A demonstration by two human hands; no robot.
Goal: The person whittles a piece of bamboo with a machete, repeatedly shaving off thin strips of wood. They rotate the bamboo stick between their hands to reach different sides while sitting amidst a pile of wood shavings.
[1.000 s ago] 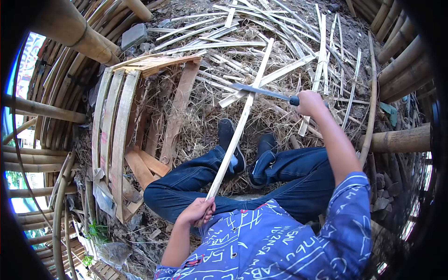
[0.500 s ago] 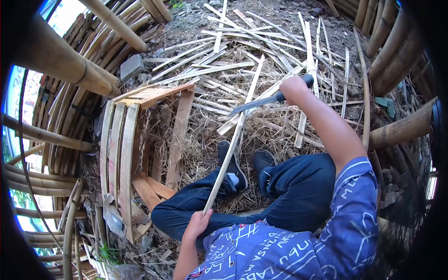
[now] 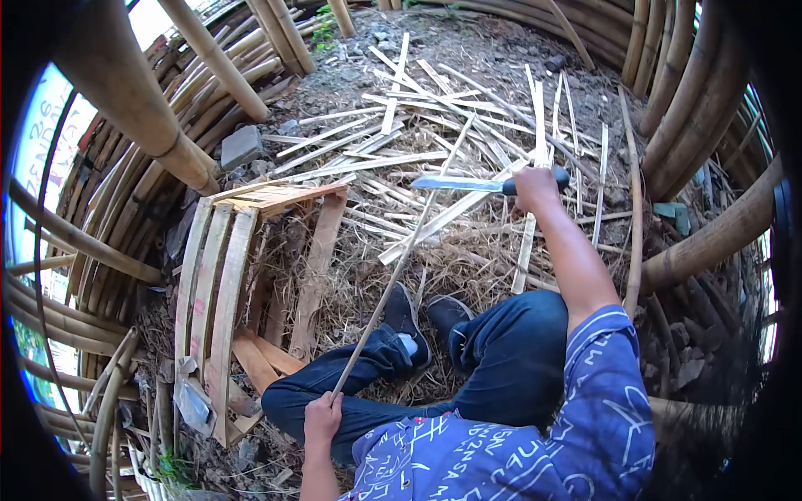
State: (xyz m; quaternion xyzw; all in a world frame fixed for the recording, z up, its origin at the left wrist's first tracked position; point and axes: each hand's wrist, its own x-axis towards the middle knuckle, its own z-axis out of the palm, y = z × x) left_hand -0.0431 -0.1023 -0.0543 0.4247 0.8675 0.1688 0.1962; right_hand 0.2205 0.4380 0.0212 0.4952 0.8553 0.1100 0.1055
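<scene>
My right hand [image 3: 537, 190] is closed round the dark handle of a long knife [image 3: 468, 183], whose blade points left and lies across the upper part of a bamboo strip [image 3: 384, 296]. The strip runs from my lap up and to the right, seen narrow edge on. Its lower end is in my left hand [image 3: 322, 417], fingers wrapped round it near my left knee. Beyond the blade, many pale split strips [image 3: 368, 167] lie scattered over one another on the ground.
A slatted wooden crate [image 3: 224, 292] stands at the left, with a grey block [image 3: 241, 148] behind it. Bamboo poles [image 3: 150, 100] rise on both sides. My bent legs and dark shoes [image 3: 404, 321] are below the strip. Dry shavings cover the ground.
The knife has turned from slanting down-left to nearly level, and its blade is higher along the strip. The strip has rotated to show a narrower face. My left hand has shifted slightly left and down.
</scene>
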